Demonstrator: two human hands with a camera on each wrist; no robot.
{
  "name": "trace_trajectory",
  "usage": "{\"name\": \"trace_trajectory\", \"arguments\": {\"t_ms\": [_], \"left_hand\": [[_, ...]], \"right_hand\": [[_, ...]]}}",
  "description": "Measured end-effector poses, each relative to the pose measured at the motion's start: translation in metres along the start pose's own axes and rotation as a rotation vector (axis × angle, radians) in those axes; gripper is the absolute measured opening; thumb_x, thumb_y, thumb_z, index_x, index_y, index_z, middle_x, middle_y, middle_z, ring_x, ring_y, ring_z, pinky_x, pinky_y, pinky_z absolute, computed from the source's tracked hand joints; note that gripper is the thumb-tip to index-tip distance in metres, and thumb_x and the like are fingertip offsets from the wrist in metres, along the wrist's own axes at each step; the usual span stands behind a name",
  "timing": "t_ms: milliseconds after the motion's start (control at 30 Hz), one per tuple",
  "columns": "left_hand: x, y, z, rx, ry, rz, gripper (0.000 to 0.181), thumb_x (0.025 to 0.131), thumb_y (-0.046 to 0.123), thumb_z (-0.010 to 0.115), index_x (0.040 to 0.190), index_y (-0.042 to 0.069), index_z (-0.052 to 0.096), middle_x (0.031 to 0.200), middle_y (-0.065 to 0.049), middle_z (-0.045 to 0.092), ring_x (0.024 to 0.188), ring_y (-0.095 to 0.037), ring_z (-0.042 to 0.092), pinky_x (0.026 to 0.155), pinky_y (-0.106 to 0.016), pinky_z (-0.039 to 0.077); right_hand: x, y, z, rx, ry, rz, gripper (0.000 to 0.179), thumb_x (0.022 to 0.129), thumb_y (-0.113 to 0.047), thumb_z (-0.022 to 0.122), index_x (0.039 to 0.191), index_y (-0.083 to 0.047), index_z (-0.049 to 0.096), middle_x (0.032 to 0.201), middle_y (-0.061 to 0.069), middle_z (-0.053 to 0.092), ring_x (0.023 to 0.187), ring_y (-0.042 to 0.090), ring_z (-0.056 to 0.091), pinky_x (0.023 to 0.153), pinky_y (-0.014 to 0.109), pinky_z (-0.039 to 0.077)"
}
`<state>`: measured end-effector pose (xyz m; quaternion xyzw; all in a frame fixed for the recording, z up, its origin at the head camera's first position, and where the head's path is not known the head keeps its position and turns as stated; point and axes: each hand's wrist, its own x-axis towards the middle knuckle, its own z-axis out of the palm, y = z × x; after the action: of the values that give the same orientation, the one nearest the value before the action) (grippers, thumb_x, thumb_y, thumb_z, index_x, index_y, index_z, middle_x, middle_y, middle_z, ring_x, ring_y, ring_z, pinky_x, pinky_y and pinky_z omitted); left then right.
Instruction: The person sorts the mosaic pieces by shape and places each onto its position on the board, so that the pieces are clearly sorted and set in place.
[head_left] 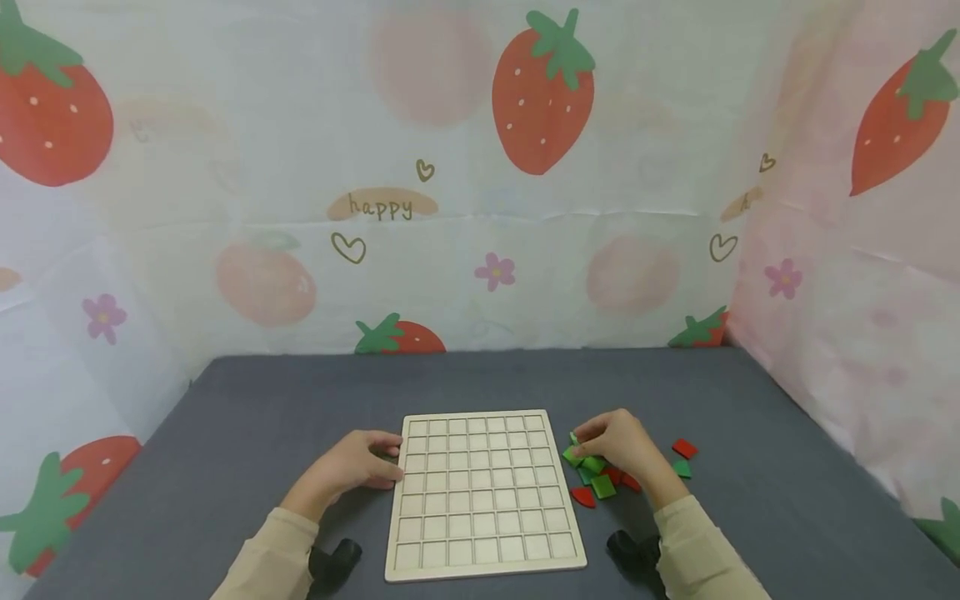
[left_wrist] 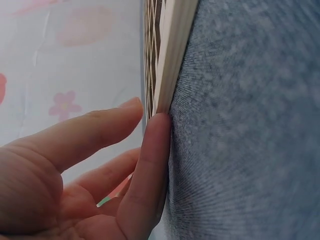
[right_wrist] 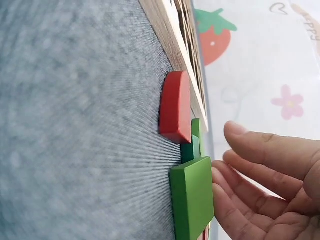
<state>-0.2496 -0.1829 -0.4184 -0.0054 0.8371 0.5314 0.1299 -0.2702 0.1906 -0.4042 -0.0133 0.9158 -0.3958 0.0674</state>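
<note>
A pale wooden board (head_left: pixel 486 575) with a grid of square recesses lies flat on the dark grey table. My left hand (head_left: pixel 352 462) is at its left edge; in the left wrist view a fingertip (left_wrist: pixel 159 125) rests against the board's side, the thumb held apart. Right of the board is a loose pile of green and red pieces, including a green square tile (head_left: pixel 603 487) and a red rounded piece (head_left: pixel 582 497). Over that pile, my right hand (head_left: pixel 618 442) reaches in with fingers loosely bent and thumb spread away, nothing between them in the right wrist view.
Farther right lie a separate red tile (head_left: pixel 685 448) and a green piece (head_left: pixel 682 468). Black wrist straps (head_left: pixel 333 567) show below the sleeves. White cloth printed with strawberries (head_left: pixel 543 100) hangs behind the table and along both sides.
</note>
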Motion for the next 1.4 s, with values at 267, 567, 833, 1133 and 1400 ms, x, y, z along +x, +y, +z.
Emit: {"name": "trace_trajectory", "arguments": {"t_ms": [267,567,833,1133,1400], "left_hand": [[-0.0017,-0.0010,-0.0008,-0.002,0.007,-0.005,0.062,0.079,-0.006,0.076,0.136,-0.011,0.053,0.118,-0.021,0.058,0.085,-0.018,0.068,0.076,-0.035,0.062],[-0.0027,-0.0005,-0.0014,-0.003,0.006,-0.006,0.061,0.079,-0.006,0.076,0.136,-0.010,0.053,0.118,-0.021,0.058,0.085,-0.018,0.069,0.076,-0.035,0.062],[-0.0003,-0.0014,-0.0005,0.029,-0.003,0.032,0.062,0.078,-0.009,0.074,0.136,-0.012,0.052,0.117,-0.021,0.058,0.085,-0.018,0.067,0.076,-0.036,0.062],[-0.0001,0.0004,0.0006,0.042,-0.020,0.055,0.060,0.077,-0.011,0.072,0.133,-0.014,0.051,0.115,-0.020,0.056,0.083,-0.017,0.065,0.075,-0.036,0.062],[0.0004,0.0006,0.0010,0.052,-0.018,0.056,0.059,0.078,-0.010,0.072,0.133,-0.014,0.051,0.114,-0.020,0.055,0.082,-0.016,0.064,0.075,-0.036,0.062]], "right_hand": [[-0.0001,-0.0015,0.0026,-0.001,-0.018,0.015,0.029,0.078,-0.010,0.083,0.106,-0.003,0.077,0.123,0.022,0.068,0.110,0.036,0.063,0.076,0.037,0.059],[0.0007,-0.0009,0.0049,-0.018,-0.053,0.031,0.030,0.079,-0.007,0.082,0.107,-0.001,0.077,0.105,0.014,0.074,0.085,0.018,0.067,0.070,0.033,0.059],[0.0013,0.0007,0.0062,-0.010,-0.043,0.036,0.023,0.080,-0.004,0.080,0.103,0.000,0.077,0.101,0.014,0.073,0.075,0.015,0.066,0.067,0.032,0.059],[0.0006,0.0004,0.0063,-0.019,-0.028,0.042,0.018,0.081,-0.003,0.079,0.099,0.000,0.077,0.094,0.013,0.073,0.073,0.015,0.066,0.066,0.033,0.060],[-0.0005,-0.0002,0.0066,-0.015,-0.031,0.048,0.019,0.082,-0.002,0.078,0.100,0.002,0.077,0.093,0.012,0.073,0.073,0.014,0.068,0.067,0.033,0.060]]}}
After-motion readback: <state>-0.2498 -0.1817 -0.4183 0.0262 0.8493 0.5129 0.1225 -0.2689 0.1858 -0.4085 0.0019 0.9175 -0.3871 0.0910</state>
